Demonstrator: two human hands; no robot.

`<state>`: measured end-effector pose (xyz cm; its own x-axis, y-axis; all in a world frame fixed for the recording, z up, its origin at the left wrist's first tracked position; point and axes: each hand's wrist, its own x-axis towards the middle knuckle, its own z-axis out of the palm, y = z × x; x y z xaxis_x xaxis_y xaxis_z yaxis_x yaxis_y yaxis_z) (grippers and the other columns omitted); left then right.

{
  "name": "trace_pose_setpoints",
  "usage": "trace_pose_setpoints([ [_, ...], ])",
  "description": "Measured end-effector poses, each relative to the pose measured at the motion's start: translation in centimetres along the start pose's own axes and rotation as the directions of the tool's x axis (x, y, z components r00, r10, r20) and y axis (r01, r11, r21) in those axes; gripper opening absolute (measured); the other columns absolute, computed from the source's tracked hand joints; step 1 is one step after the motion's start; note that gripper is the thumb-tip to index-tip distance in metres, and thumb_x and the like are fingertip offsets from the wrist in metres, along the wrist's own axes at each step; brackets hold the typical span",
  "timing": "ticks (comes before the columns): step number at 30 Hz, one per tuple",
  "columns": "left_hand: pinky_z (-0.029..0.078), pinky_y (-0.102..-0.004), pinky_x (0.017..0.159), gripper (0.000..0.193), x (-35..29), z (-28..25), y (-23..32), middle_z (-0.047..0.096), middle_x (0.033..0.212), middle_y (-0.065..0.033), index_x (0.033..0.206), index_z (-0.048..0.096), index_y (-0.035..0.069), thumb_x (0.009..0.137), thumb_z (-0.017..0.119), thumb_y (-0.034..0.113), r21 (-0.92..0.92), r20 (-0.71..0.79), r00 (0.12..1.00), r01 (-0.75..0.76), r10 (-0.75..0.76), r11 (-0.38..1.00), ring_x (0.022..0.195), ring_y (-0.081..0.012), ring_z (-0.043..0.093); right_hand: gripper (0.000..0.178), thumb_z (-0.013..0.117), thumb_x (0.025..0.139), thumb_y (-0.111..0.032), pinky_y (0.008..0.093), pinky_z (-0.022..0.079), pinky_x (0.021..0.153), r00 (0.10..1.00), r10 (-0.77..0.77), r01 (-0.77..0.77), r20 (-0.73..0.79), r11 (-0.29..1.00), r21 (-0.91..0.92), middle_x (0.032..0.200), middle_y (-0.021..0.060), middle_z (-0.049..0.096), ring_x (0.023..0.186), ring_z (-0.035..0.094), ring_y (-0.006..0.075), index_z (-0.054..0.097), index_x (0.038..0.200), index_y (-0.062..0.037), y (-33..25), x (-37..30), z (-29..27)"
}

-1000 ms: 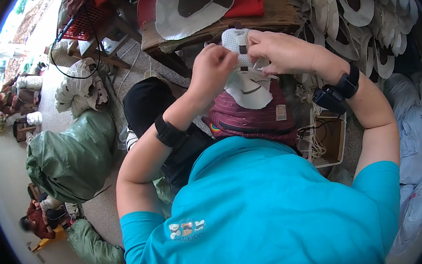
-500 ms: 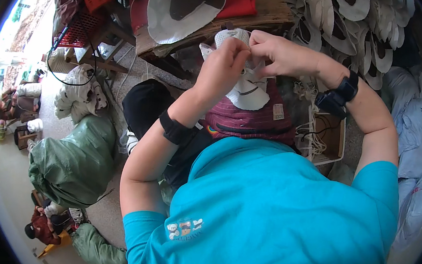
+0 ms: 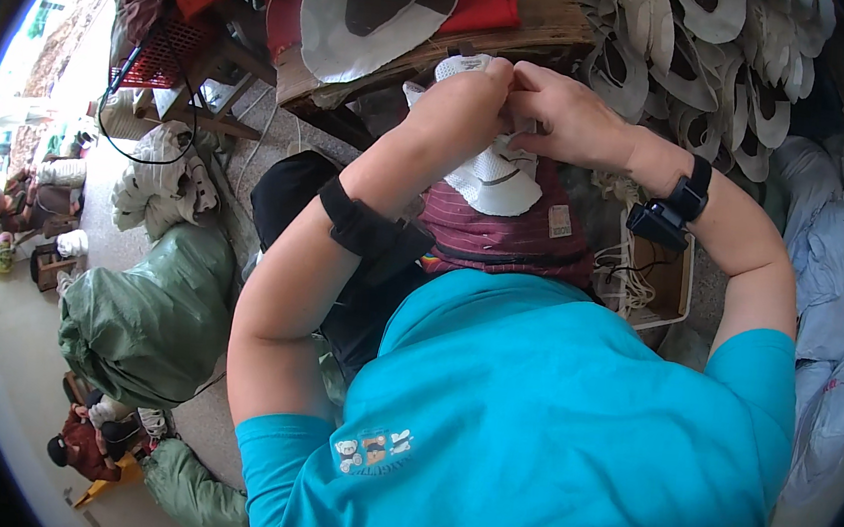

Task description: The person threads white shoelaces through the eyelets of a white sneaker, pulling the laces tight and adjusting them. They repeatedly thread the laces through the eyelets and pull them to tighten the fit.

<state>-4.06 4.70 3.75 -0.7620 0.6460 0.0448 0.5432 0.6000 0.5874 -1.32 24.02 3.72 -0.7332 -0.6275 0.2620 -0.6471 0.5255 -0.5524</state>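
A white perforated shoe upper (image 3: 499,188) lies over my lap, on a maroon striped cloth (image 3: 505,233). Its upper end pokes out beyond my fingers, and its middle is hidden by my hands. My left hand (image 3: 464,109) is closed against the upper, its knuckles turned up. From the other side comes my right hand (image 3: 577,122), thumb and fingers bent together in a pinch beside the left fingertips. Whatever lies between the right fingers is too small and covered to make out. Both hands meet over the upper.
Just ahead stands a wooden bench (image 3: 347,91) bearing a large white-and-dark piece (image 3: 336,45) and red cloth. Stacked white uppers (image 3: 699,77) fill the far right. A box (image 3: 656,284) of white cords sits at my right. Green sacks (image 3: 151,315) and other people are to the left.
My left hand has turned and moved slightly right, so its back now covers more of the upper. My right hand has tilted and its fingers have drawn in beside the left ones.
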Motion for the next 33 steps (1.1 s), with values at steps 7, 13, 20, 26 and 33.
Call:
trace_pose_setpoints([
  [7,0.051,-0.0373,0.061,0.023,-1.4,-2.0,-1.1,0.068,0.079,-0.0106,0.103,0.050,0.004,0.085,0.066,0.004,-0.305,-0.402,0.915,-0.101,-0.032,0.947,0.071,-0.0302,0.067,0.020,0.065,0.089,-0.020,0.0416,0.049,0.075,0.969,0.209,-0.196,0.132,0.975,-0.105,0.096,0.0129,0.051,0.087,0.059,0.0317,0.059,0.086,-0.0012,-0.7,1.4,-0.4],
  [13,0.046,-0.0281,0.058,0.009,-5.0,0.0,-2.7,0.059,0.086,-0.0079,0.096,0.064,0.003,0.087,0.065,0.003,-0.204,-0.595,0.800,-0.055,-0.079,0.977,0.062,-0.0154,0.054,0.013,0.062,0.090,-0.014,0.0376,0.048,0.069,0.967,0.226,-0.230,-0.121,0.973,-0.022,0.090,0.0120,0.052,0.078,0.059,0.0276,0.060,0.087,-0.0016,-2.0,1.4,2.0],
  [20,0.041,-0.0236,0.059,0.018,-6.1,1.5,-2.1,0.051,0.083,-0.0013,0.098,0.066,0.002,0.082,0.072,0.007,-0.252,-0.432,0.900,-0.055,-0.061,0.966,0.068,-0.0088,0.049,0.007,0.063,0.090,-0.008,0.0281,0.045,0.066,0.956,0.194,-0.144,-0.221,0.964,0.225,0.085,0.0049,0.052,0.075,0.054,0.0142,0.062,0.091,-0.0013,-1.6,1.0,3.1],
  [26,0.043,-0.0212,0.056,0.009,-6.4,0.7,0.1,0.063,0.078,-0.0012,0.093,0.066,0.001,0.092,0.066,0.010,-0.770,-0.292,0.899,-0.020,-0.325,0.637,0.063,-0.0055,0.053,0.009,0.059,0.097,-0.012,0.0208,0.046,0.060,0.914,0.406,-0.288,0.022,0.607,0.741,0.084,0.0000,0.056,0.065,0.056,0.0063,0.060,0.093,-0.0036,-4.4,1.5,0.2],
  [33,0.044,-0.0188,0.056,0.016,-5.2,0.6,-0.4,0.065,0.080,-0.0006,0.102,0.066,-0.002,0.097,0.061,0.013,-0.889,-0.267,0.865,-0.051,-0.425,0.455,0.062,-0.0032,0.053,0.018,0.056,0.100,-0.017,0.0215,0.052,0.062,0.873,0.486,-0.299,0.040,0.469,0.831,0.087,0.0000,0.060,0.066,0.060,0.0049,0.055,0.113,-0.0033,-4.0,3.1,1.4],
])
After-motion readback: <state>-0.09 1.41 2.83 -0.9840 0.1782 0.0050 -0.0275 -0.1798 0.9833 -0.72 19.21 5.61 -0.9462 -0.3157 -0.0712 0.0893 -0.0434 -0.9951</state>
